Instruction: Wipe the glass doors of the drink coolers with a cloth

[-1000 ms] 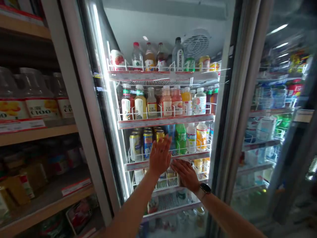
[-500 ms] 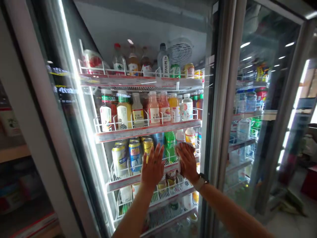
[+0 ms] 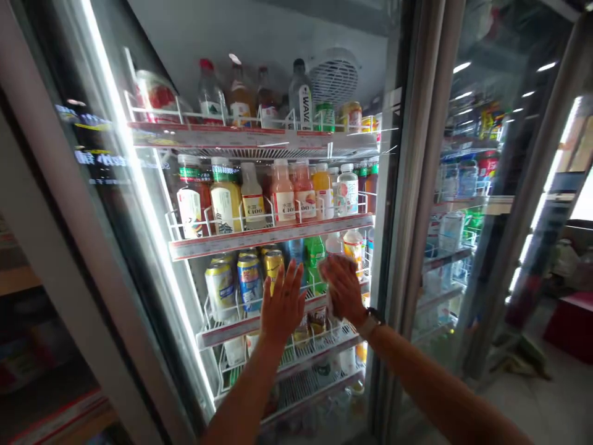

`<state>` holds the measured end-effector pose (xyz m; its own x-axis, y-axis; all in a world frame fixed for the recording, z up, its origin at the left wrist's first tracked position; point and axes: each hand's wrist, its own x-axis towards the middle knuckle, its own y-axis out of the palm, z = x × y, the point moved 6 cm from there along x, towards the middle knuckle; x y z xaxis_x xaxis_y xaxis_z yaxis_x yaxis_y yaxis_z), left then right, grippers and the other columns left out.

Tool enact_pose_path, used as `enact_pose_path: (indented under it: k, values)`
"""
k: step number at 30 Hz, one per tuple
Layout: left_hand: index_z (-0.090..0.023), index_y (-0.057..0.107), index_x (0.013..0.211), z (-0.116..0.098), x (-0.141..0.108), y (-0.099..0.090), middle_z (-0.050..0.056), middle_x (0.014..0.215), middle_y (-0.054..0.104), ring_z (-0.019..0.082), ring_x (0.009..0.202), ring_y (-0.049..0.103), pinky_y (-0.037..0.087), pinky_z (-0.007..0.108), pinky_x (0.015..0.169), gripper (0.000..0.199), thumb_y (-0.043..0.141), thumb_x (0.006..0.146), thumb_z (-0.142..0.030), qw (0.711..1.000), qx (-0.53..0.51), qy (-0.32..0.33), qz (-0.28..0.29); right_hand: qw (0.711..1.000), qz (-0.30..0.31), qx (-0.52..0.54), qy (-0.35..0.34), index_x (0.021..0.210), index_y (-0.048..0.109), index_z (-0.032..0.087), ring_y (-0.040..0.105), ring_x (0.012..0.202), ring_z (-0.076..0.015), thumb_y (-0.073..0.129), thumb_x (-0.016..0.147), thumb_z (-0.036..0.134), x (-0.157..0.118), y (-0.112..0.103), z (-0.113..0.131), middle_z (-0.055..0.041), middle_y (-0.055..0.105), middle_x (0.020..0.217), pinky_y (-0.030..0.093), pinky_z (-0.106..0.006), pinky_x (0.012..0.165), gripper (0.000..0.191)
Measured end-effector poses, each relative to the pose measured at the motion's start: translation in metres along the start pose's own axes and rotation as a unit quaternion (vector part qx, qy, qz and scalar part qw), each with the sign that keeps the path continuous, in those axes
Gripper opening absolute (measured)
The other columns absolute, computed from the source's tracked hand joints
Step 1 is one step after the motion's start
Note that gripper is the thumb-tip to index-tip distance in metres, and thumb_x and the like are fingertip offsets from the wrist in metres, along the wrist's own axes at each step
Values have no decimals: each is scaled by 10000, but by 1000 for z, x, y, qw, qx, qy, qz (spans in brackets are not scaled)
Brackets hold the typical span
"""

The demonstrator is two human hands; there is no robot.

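A glass cooler door [image 3: 273, 31] stands in front of me, with lit shelves of drinks behind it. My left hand [image 3: 281, 306] is raised with its fingers spread, holding nothing. Its palm faces the glass before the yellow can [image 3: 273, 264]; whether it touches the pane I cannot tell. To its right, my right hand [image 3: 345, 293] presses a pale cloth [image 3: 323, 270] flat against the glass. Most of the cloth is hidden under the fingers. Behind this hand are a green bottle [image 3: 315, 250] and a bottle with an orange label [image 3: 354, 247].
Upper shelves hold several juice bottles [image 3: 282, 191] and a clear bottle marked WAVE [image 3: 301, 93]. A metal door frame [image 3: 424, 185] runs upright on the right, beside another glass-fronted cooler section [image 3: 454, 247]. A red box [image 3: 572, 324] sits on the floor far right.
My right hand and the cloth have shifted slightly left and up over the glass. My left hand stays spread, slightly higher in view. The shelves appear a little higher and further left.
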<state>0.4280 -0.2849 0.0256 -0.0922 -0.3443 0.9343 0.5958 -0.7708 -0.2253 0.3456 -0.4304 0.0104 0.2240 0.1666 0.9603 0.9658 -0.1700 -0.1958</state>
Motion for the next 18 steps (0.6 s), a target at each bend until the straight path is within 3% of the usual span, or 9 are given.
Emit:
enact_pose_path:
  k: [2,4,7,10,15,18]
  values:
    - [-189,194,1539,0,-1,1,49,1541,336,179,1497,80,-33,400,1251,654,464,960,-331,1000,-8,-2,1,999,-35,0,38,1544,242,302,284,1470,-260,367,945,105,59,-12,-22,-57,354,1575,303,-550,1171,642]
    - [-199,194,1540,1,-1,1,47,1546,330,182,1497,98,-26,403,1252,653,465,958,-323,1000,-13,-7,1,997,-52,-8,54,1552,198,315,236,1488,-262,346,949,105,97,-21,-35,-43,308,1596,263,-567,1189,656]
    - [-202,197,1540,1,-2,1,42,1545,333,174,1498,99,-24,394,1252,651,464,958,-326,1000,-13,-10,0,996,-46,-19,74,1558,158,326,220,1493,-270,338,956,117,99,-24,-37,-45,263,1613,256,-588,1185,662]
    - [-188,194,1538,0,-1,-1,42,1539,341,170,1499,79,-15,388,1251,652,456,963,-351,1000,-9,-4,-8,996,-11,-16,82,1558,168,312,186,1500,-292,380,964,152,44,-10,-22,-56,205,1631,248,-612,1177,651]
    - [-176,190,1537,-1,0,-1,46,1533,347,174,1498,67,-13,394,1249,660,455,966,-374,1000,-2,-3,-5,999,30,8,34,1538,266,276,177,1504,-273,419,940,111,-98,13,18,-56,190,1636,310,-538,1172,638]
    - [-180,200,1536,0,0,-1,49,1534,346,169,1496,81,-18,390,1248,644,437,972,-382,1000,-9,-6,-9,998,42,7,37,1515,332,262,229,1490,-263,419,927,90,-145,23,23,-66,250,1618,367,-501,1145,619]
